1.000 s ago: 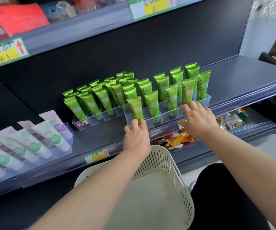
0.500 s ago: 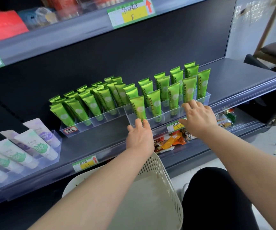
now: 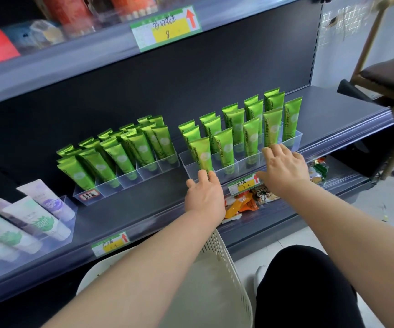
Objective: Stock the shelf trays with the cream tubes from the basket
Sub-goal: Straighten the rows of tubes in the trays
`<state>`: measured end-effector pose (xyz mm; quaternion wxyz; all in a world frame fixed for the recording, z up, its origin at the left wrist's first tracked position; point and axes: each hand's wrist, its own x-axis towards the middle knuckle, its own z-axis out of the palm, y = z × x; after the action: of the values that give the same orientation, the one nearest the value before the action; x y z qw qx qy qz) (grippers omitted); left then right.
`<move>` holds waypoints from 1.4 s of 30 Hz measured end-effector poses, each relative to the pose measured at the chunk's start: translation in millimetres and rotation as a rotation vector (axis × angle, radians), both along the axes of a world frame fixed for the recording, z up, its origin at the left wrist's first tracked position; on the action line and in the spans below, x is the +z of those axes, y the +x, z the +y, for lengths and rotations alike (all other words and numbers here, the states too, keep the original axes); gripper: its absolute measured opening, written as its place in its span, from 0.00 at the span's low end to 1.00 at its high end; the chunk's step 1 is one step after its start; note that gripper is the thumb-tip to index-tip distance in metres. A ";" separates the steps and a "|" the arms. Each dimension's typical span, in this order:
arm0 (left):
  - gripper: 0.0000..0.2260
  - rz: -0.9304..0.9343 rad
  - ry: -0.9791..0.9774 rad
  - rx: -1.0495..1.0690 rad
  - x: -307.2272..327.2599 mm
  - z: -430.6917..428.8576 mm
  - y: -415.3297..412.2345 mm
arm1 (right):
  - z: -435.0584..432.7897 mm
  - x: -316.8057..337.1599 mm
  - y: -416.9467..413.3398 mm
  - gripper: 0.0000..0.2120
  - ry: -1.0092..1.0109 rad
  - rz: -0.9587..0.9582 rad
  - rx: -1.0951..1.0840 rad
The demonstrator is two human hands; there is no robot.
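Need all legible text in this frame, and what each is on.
"Chamomile": green tubes in the right tray.
"8": handwritten on the top shelf price tag; rest of it unreadable.
Too blurred: price tag below the right tray, lower price tag, left tray sticker, white tubes print.

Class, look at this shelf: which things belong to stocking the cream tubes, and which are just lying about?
Part of the job: green cream tubes, right tray, left tray, basket, left hand, right hand.

Just lying about: white and purple tubes, snack packets, price tags, stool.
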<state>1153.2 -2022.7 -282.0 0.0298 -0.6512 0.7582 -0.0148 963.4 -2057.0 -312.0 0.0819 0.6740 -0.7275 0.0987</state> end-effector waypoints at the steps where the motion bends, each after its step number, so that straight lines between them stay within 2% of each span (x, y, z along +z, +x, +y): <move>1: 0.39 -0.004 -0.003 -0.003 0.0 -0.5 -1.4 | -0.3 0.3 -1.6 0.28 0.006 0.001 -0.003; 8: 0.38 0.027 -0.019 -0.038 -1.4 -1.4 3.2 | 8.0 1.5 3.0 0.34 0.073 -0.021 -0.022; 14: 0.32 0.172 -0.012 -0.097 -5.6 5.1 25.6 | 26.9 2.9 30.9 0.31 0.042 0.004 0.005; 19: 0.35 0.133 -0.015 -0.102 -15.0 14.1 56.6 | 39.8 4.8 70.9 0.33 0.034 0.026 0.078; 26: 0.35 0.121 -0.028 0.060 -9.2 12.0 128.1 | 38.3 19.3 147.0 0.35 -0.008 0.023 0.266; 32: 0.33 0.156 -0.054 0.223 2.2 -4.1 196.8 | 9.4 24.6 206.4 0.34 0.036 -0.001 0.389; 42: 0.32 0.119 -0.018 0.281 6.9 -52.3 246.4 | -52.6 19.7 239.7 0.33 0.111 0.000 0.384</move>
<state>1399.6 -2075.0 -275.1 -0.0193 -0.7509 0.6598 0.0216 1203.2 -2109.7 -292.3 0.0243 0.8039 -0.5899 0.0720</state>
